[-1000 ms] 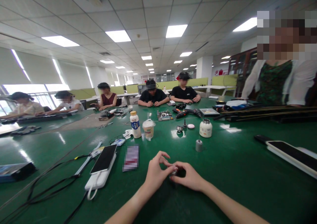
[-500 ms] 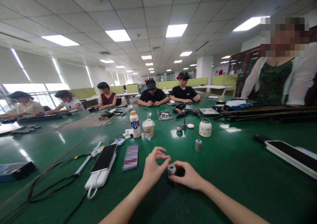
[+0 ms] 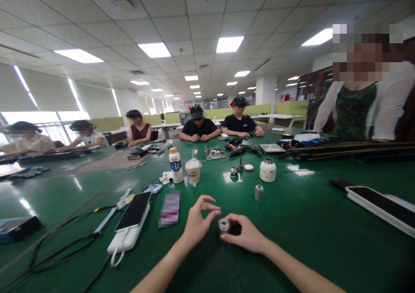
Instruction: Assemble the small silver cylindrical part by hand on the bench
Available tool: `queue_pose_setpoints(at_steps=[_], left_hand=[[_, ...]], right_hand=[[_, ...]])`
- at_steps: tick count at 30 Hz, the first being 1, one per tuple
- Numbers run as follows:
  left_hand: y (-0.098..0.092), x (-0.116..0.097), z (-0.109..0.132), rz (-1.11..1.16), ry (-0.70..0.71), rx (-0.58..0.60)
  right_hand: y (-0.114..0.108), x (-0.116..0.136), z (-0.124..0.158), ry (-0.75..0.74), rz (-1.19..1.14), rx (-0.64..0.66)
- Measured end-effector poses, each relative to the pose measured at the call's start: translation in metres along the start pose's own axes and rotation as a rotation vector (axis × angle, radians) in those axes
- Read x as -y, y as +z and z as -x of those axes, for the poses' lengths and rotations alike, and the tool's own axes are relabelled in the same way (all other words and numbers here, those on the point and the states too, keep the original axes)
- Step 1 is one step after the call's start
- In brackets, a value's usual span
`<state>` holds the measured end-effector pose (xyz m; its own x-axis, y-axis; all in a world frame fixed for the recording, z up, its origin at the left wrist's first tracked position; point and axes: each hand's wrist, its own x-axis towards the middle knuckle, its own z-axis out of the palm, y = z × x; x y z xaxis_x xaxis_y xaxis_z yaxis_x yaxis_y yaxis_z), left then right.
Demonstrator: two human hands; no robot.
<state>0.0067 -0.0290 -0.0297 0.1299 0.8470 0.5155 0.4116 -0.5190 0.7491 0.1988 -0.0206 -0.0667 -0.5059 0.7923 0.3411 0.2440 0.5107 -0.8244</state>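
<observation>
My right hand (image 3: pixel 244 234) has its thumb and fingers around a small silver metal cylinder (image 3: pixel 223 226), which stands upright on the green table. The cylinder's top face shows a dark central hole and smaller marks. Just to its left, my left hand (image 3: pixel 199 221) is raised with thumb and fingers curved and apart; I see nothing between them. A second metal cylinder (image 3: pixel 259 192) of similar look stands farther off, beyond my right hand.
A bottle (image 3: pixel 176 167), a lidded drink cup (image 3: pixel 193 173) and a white jar (image 3: pixel 267 170) stand ahead. Phones, a white power bank (image 3: pixel 129 240) and cables lie left. A circuit board (image 3: pixel 215 153) and power drill (image 3: pixel 254 148) lie farther back. Several people sit around; one person stands right.
The view has shifted slightly. My left hand stays close beside the cylinder, its fingertips a little apart from it, and my right hand keeps its hold.
</observation>
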Motion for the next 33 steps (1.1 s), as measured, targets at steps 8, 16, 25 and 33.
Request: queue_pose_setpoints(at_steps=[8,16,25,33], left_hand=[[0.005,-0.017,0.005,0.059,-0.02,0.117],[0.003,-0.018,0.005,-0.098,0.01,0.118],[-0.004,-0.021,0.003,0.052,-0.063,0.244],[-0.003,-0.022,0.002,0.049,-0.056,0.183]], right_hand=[[0.001,-0.002,-0.001,-0.009,0.004,-0.003],[0.001,-0.001,0.0,-0.011,-0.018,-0.009],[0.002,-0.001,0.0,-0.005,-0.003,-0.015],[0.001,0.0,0.0,-0.006,-0.042,0.003]])
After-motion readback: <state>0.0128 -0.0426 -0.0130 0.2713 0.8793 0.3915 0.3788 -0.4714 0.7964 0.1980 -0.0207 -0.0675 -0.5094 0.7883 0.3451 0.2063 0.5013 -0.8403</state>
